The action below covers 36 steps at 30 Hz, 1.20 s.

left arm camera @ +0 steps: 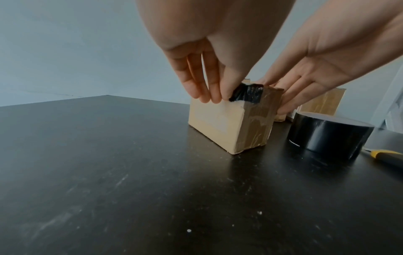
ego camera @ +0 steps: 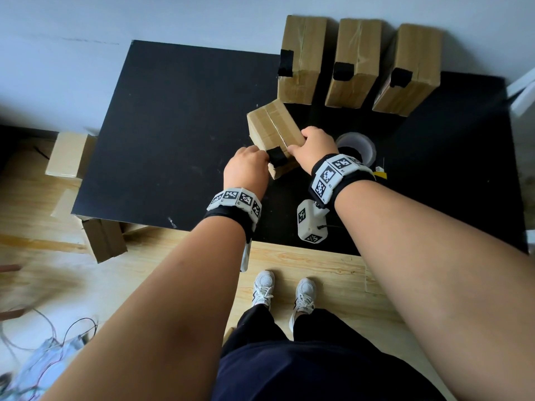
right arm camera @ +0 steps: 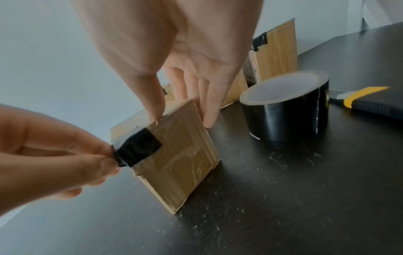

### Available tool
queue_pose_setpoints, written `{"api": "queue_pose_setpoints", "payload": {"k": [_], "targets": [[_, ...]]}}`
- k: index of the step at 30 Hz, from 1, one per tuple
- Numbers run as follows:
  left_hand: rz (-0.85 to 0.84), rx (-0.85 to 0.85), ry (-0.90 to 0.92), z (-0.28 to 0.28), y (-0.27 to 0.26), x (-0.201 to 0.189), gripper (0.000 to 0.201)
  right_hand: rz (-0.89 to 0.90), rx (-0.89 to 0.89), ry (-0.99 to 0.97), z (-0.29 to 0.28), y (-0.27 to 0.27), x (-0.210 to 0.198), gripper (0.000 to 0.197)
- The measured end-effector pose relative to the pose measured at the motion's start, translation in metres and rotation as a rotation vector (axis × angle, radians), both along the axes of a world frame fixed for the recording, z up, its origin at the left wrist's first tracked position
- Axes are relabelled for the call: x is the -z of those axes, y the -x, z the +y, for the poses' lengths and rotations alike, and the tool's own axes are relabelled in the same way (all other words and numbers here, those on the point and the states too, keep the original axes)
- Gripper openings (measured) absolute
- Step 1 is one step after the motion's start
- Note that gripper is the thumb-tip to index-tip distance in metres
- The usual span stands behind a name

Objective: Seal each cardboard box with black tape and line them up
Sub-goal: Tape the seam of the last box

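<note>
now my left hand pinches the black tape strip onto the box corner, while my right hand grips the box standing on the surface.

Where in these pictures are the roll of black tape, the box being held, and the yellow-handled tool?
roll of black tape [right arm camera: 287, 110]: right wrist view, on its black outer side.
held box [left arm camera: 214, 124]: left wrist view, on its plain side face.
yellow-handled tool [right arm camera: 362, 97]: right wrist view, on the yellow band.
</note>
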<state>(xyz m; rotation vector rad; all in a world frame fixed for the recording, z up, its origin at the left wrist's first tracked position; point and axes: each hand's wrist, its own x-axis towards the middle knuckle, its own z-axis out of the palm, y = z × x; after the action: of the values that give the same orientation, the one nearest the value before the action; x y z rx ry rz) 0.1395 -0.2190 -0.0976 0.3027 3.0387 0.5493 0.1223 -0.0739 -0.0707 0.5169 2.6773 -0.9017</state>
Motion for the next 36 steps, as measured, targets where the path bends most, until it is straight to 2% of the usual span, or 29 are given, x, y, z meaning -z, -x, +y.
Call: {"api": "queue_pose_setpoints", "payload": {"k": [4,13,18,25,29,36], "targets": [[-0.027,-0.033,-0.014,0.005,0.002,0.004,0.019,-0.02,0.007,-0.004,0.0,0.003,0.0,0.043],[-0.113,-0.224,-0.109,0.012,-0.001,-0.001,0.026,-0.014,0.037,0.034,0.001,0.001,0.0,0.042],[-0.304,-0.237,-0.046,0.004,0.008,-0.009,0.034,-0.022,0.039,0.032,0.0,0.001,-0.002,0.041],[-0.495,-0.39,-0.288,0.017,0.014,-0.021,0.03,-0.032,0.065,0.006,-0.002,0.002,0.001,0.041],[-0.478,-0.425,-0.301,0.021,0.014,-0.022,0.038,-0.028,0.067,-0.017,-0.004,0.002,0.003,0.042],[-0.561,-0.511,-0.344,0.03,0.022,-0.021,0.034,-0.075,0.028,-0.021,-0.003,0.004,0.004,0.04]]}}
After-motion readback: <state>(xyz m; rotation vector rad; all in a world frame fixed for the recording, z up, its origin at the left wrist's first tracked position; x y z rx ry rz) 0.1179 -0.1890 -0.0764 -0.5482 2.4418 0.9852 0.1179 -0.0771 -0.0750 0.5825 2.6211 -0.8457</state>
